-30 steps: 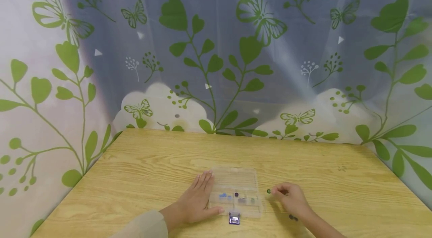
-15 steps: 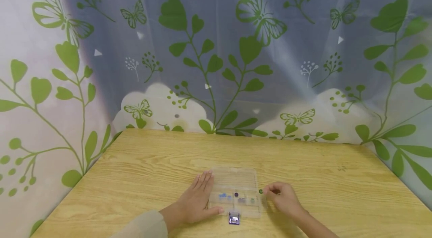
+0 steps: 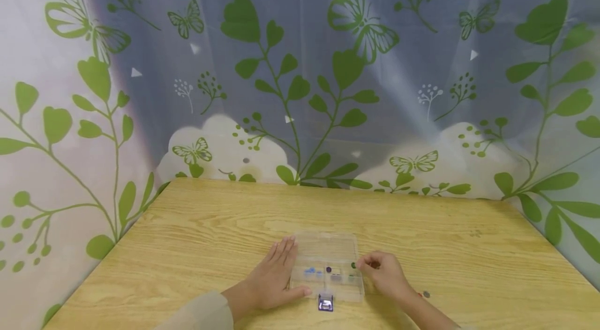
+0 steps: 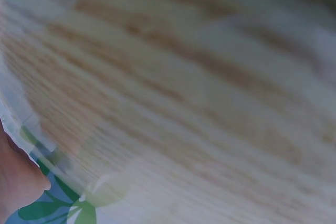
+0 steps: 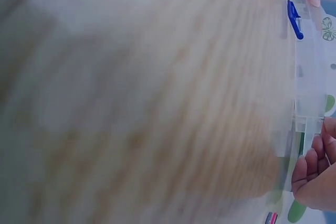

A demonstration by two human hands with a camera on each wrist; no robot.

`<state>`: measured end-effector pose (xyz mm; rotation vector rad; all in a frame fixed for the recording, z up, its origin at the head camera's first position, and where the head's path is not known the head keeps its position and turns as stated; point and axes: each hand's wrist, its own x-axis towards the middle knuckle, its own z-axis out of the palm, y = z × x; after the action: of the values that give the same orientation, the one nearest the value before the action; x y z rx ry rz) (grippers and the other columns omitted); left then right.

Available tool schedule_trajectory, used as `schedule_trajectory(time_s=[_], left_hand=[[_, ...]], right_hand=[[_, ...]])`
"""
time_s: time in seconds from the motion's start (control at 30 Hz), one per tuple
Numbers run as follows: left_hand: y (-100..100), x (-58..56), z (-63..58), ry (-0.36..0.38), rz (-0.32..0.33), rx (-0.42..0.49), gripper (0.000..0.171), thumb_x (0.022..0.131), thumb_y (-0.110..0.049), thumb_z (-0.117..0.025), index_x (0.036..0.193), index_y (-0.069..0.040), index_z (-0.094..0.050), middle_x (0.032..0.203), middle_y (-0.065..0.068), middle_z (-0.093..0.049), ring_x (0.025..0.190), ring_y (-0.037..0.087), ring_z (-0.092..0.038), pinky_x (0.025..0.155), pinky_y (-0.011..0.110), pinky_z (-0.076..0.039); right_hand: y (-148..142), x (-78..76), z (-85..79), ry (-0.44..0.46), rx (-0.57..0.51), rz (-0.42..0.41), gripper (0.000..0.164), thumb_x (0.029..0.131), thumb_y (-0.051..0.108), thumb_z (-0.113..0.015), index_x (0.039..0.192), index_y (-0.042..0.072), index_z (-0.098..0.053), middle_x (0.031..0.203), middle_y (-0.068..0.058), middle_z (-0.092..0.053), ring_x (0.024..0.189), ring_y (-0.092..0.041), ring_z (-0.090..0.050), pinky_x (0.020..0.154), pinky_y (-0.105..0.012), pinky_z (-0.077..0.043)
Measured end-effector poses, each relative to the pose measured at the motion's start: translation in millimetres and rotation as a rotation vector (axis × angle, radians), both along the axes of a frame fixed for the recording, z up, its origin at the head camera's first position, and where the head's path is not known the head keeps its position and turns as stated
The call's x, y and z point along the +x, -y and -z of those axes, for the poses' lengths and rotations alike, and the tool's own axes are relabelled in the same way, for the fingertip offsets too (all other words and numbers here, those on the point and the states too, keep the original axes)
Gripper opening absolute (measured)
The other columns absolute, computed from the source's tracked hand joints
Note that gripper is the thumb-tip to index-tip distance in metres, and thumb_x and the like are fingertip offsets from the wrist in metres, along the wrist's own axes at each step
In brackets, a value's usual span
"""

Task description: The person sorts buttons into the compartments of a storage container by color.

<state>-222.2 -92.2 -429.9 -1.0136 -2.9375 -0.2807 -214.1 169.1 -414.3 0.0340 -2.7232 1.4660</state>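
A clear plastic compartment box (image 3: 344,293) lies on the table with its lid (image 3: 325,246) folded back and a purple latch (image 3: 325,303) at the front. My left hand (image 3: 272,279) rests along the box's left side, fingers straight, thumb at the front left corner. My right hand (image 3: 386,274) pinches a small round green disc (image 3: 353,265) over the right rear compartment, where a little green shows below. Blue pieces (image 3: 311,270) lie in the left compartment, and a dark purple disc (image 3: 328,269) sits in the middle one. The right wrist view shows the right hand (image 5: 317,174) with curled fingers beside the box.
Small dark and red pieces (image 3: 426,294) lie on the wood-grain table (image 3: 211,226) beside the right forearm. Behind the table's far edge hangs a curtain (image 3: 300,85) printed with green leaves and butterflies.
My right hand has moved left with the green disc, from beside the box to over its right compartment. The dark and red pieces by the forearm now show. My left hand stays put.
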Motion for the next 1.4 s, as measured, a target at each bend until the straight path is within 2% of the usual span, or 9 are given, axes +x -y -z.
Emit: schedule_trajectory(time_s=[0.17,0.37,0.83,1.4], left_hand=[[0.2,0.3,-0.5,0.01,0.001,0.006,0.092,0.089,-0.065,-0.034,0.144,0.007,-0.019,0.153,0.025,-0.011,0.143,0.036,-0.013,0.117,0.046,-0.016],[0.4,0.3,-1.8,0.026,0.001,0.011,0.092,0.089,-0.065,-0.035,0.145,0.007,-0.018,0.153,0.025,-0.01,0.143,0.036,-0.012,0.117,0.046,-0.016],[1.1,-0.5,0.4,0.015,0.008,0.026,0.091,0.09,-0.063,-0.036,0.144,0.008,-0.019,0.152,0.026,-0.012,0.142,0.037,-0.014,0.117,0.047,-0.016],[0.9,-1.6,4.4,-0.01,-0.001,0.008,0.093,0.089,-0.065,-0.035,0.144,0.007,-0.019,0.153,0.025,-0.012,0.142,0.036,-0.014,0.117,0.046,-0.016]], right_hand=[[3.0,-0.6,1.2,-0.044,0.008,-0.015,0.005,0.08,0.003,-0.067,0.077,0.0,-0.067,0.076,-0.003,-0.063,0.069,-0.008,-0.048,0.061,-0.018,-0.041],[4.6,-0.9,1.4,-0.054,0.029,-0.026,0.006,0.08,0.004,-0.068,0.075,0.0,-0.067,0.076,-0.002,-0.062,0.068,-0.007,-0.047,0.06,-0.017,-0.042],[4.3,-0.3,-2.9,-0.017,0.026,-0.011,0.005,0.081,0.003,-0.066,0.077,0.001,-0.068,0.076,-0.002,-0.061,0.068,-0.01,-0.047,0.057,-0.017,-0.041],[-20.3,-0.7,-10.3,-0.044,0.1,-0.028,0.007,0.083,0.008,-0.066,0.085,0.003,-0.069,0.081,-0.002,-0.066,0.072,-0.007,-0.052,0.061,-0.017,-0.044]])
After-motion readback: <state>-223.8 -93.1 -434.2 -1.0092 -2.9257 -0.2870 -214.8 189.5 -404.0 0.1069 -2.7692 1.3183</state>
